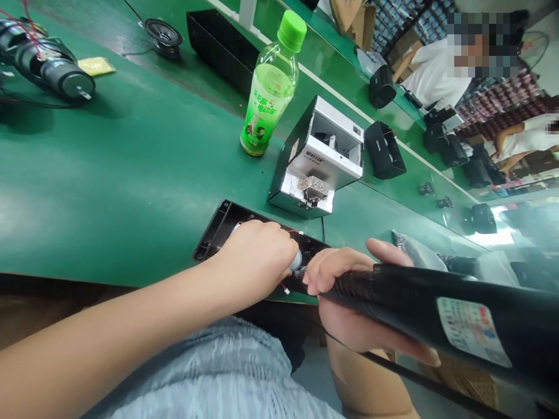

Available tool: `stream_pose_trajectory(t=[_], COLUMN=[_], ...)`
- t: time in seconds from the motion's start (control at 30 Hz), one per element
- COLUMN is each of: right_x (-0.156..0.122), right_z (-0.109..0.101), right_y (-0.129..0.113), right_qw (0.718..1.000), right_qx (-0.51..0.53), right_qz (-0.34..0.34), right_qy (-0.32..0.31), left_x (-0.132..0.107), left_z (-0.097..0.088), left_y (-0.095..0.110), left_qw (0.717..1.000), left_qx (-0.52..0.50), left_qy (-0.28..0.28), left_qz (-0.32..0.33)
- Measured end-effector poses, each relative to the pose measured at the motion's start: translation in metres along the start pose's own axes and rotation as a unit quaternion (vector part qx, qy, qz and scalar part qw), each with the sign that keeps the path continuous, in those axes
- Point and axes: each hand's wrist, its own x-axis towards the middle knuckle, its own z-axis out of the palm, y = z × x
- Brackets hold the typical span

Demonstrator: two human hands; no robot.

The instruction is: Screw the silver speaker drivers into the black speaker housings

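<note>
A long black plastic panel (209, 238) lies at the front edge of the green bench, with corner holes, a round grey part and thin red-and-black wires ending in white plugs. My left hand (262, 256) is closed over the middle of the panel, and its fingertips are hidden. In my right hand (340, 285) is a thick black electric screwdriver (406, 297) with a white label, held over the right end of the panel. The screwdriver's tip is hidden behind the hands. A silver-and-black screw feeder (318, 163) stands just beyond the panel.
A green-capped bottle (268, 87) stands left of the feeder. Behind lie a long black box (222, 49) and a round speaker (162, 38). A wired cylindrical assembly (48, 64) sits far left. Black cases (384, 150) line the bench to the right; two people work across it.
</note>
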Motion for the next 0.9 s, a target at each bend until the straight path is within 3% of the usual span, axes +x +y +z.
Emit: stream_pose_trajectory(t=[0.23, 0.63, 0.8, 0.9], right_x=[-0.007, -0.015, 0.005, 0.03], right_z=[0.004, -0.006, -0.015, -0.016], right_y=[0.01, 0.009, -0.016, -0.041], right_qw=[0.997, 0.998, 0.996, 0.99], right_qx=[-0.01, -0.025, 0.013, -0.004], right_qz=[-0.071, -0.013, 0.066, 0.076], right_qy=[0.001, 0.06, 0.055, 0.121], left_x=[-0.002, -0.003, 0.001, 0.003], left_z=[0.001, 0.003, -0.002, -0.004], left_y=[0.0, -0.003, -0.008, -0.009], left_qw=[1.0, 0.999, 0.998, 0.998], left_qx=[0.008, 0.031, 0.037, 0.043], left_qy=[0.022, 0.039, 0.021, 0.007], left_qz=[0.007, 0.018, 0.036, 0.035])
